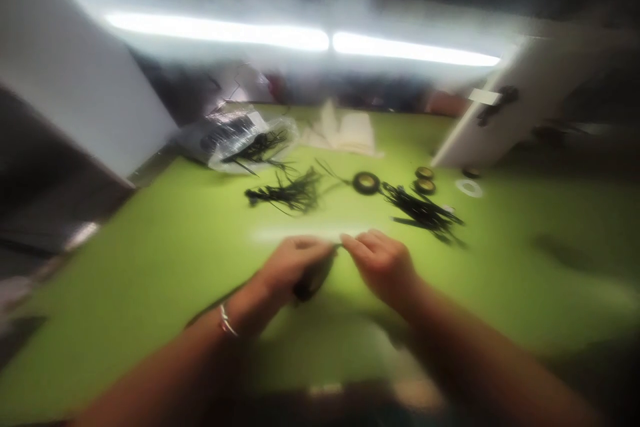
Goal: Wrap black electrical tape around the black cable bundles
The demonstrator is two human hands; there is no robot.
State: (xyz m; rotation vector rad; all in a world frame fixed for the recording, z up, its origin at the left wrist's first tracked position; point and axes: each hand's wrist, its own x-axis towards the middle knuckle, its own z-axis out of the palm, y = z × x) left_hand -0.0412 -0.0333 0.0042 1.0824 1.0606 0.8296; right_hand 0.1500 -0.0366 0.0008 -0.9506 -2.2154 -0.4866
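Observation:
The picture is smeared by motion. My left hand (290,267) and my right hand (383,263) meet fingertip to fingertip above the green table (150,260), near its middle front. The left hand's fingers curl round a dark object (313,280) that I cannot name. The right hand's fingers are pinched together at the same spot; what they pinch is too blurred to see. A silver bracelet (227,321) sits on my left wrist.
Bundles of black cable ties lie at the centre (290,193) and to the right (425,212). A black tape roll (367,182) and two smaller rolls (424,180) lie beyond. A clear plastic bag (240,137) sits back left, a white panel (500,120) back right.

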